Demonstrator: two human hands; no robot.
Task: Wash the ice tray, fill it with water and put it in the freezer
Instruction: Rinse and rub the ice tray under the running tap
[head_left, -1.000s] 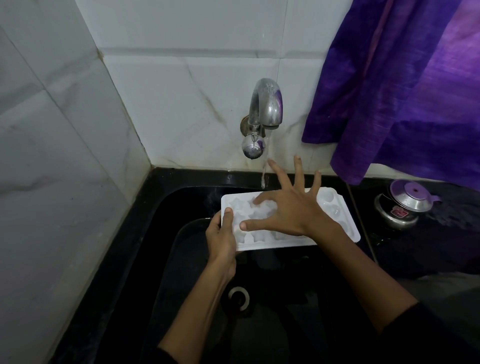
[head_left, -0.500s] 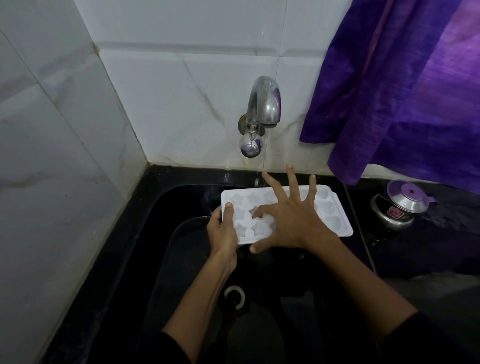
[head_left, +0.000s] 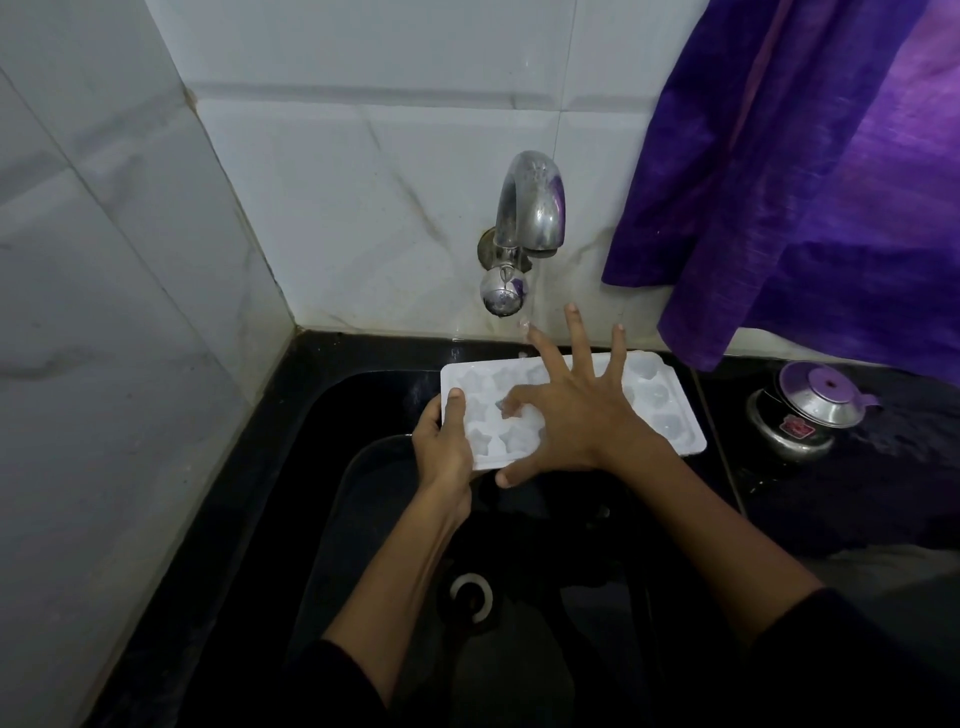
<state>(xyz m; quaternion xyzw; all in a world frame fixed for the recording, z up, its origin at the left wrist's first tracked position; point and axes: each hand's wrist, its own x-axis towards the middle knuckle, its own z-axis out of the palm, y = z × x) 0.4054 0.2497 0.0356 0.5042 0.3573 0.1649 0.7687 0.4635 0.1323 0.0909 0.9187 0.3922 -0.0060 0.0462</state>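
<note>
centrally, a white ice tray (head_left: 660, 410) with star-shaped cavities was held level over the black sink (head_left: 322, 467), below the chrome tap (head_left: 530, 208), from which a thin stream of water fell. left hand (head_left: 444, 447) gripped the tray's near-left corner, thumb lying on the rim and fingers curled beneath. right hand (head_left: 576, 415) lay spread over the tray's middle, fingers splayed and straight except the index finger, which was bent down into a cavity; the stream met one fingertip. drain (head_left: 470, 592) sat on the sink floor. a purple curtain (head_left: 810, 171) hung at right above a small metal lidded pot (head_left: 802, 410) on the dark worktop (head_left: 857, 493).
</note>
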